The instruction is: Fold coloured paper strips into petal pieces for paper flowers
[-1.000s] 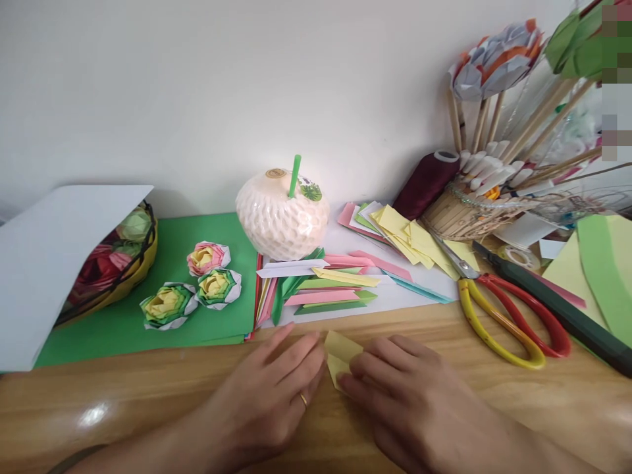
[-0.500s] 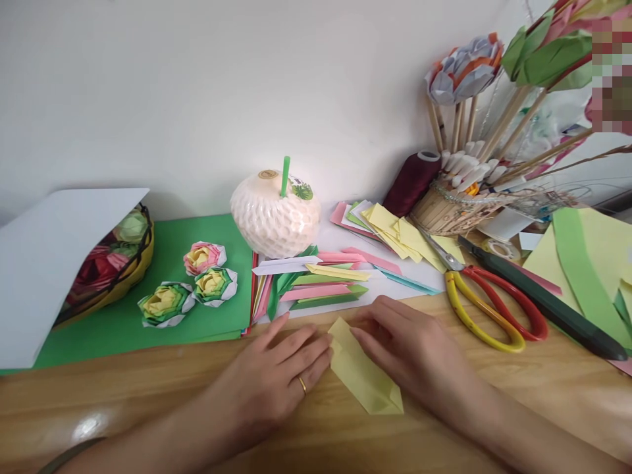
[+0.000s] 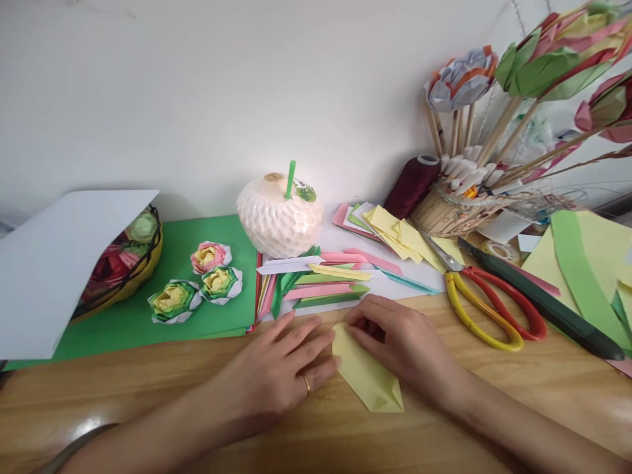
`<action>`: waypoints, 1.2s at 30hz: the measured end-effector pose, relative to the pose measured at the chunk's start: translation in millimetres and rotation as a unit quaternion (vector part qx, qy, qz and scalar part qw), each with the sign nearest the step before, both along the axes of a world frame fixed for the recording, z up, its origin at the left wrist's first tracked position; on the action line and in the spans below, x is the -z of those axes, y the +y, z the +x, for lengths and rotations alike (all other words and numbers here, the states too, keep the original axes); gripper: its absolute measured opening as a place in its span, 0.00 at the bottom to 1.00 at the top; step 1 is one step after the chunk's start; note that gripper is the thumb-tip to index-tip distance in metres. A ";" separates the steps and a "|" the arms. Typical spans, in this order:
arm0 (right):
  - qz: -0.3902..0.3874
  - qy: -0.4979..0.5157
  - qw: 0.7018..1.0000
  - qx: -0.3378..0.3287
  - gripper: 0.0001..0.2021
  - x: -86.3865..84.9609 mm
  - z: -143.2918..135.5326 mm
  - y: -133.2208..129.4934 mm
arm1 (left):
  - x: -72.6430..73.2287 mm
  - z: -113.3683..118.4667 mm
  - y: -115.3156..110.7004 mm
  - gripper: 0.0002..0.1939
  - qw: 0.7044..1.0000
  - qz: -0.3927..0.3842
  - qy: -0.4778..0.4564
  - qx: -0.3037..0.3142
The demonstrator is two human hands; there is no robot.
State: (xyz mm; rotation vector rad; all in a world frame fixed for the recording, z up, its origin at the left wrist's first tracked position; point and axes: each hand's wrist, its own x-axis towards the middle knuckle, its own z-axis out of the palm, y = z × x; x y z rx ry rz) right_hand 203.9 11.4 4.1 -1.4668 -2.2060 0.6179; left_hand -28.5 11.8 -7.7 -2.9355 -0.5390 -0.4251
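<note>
A yellow paper strip (image 3: 368, 375) lies slantwise on the wooden table, with folded corners at its near end. My left hand (image 3: 281, 362) rests beside its left edge with fingers spread, the fingertips touching the paper. A gold ring is on one finger. Over the upper right edge of the strip, my right hand (image 3: 399, 332) is closed, thumb and curled fingers pressing that end; part of the paper is hidden beneath them. Just beyond my hands are several folded paper strips (image 3: 326, 291) in pink, green, yellow, white and blue.
A white textured coconut (image 3: 281, 220) with a green straw stands behind the strips. Three paper flowers (image 3: 210, 253) lie on green paper (image 3: 222, 227), near a covered basket (image 3: 153, 260). At right are scissors (image 3: 484, 322), a dark green cutter (image 3: 553, 303), thread (image 3: 412, 187) and flower stems.
The paper's upper tip, pointed before, now looks blunter under my right fingers. My right hand has curled in more tightly; my left fingertips lie slightly further onto the paper's edge. The view has shifted slightly.
</note>
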 end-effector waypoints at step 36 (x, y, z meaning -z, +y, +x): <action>0.213 -0.129 0.932 -0.264 0.18 -15.1 9.9 -0.7 | -12.6 10.0 4.3 0.19 0.999 0.022 -0.019 0.022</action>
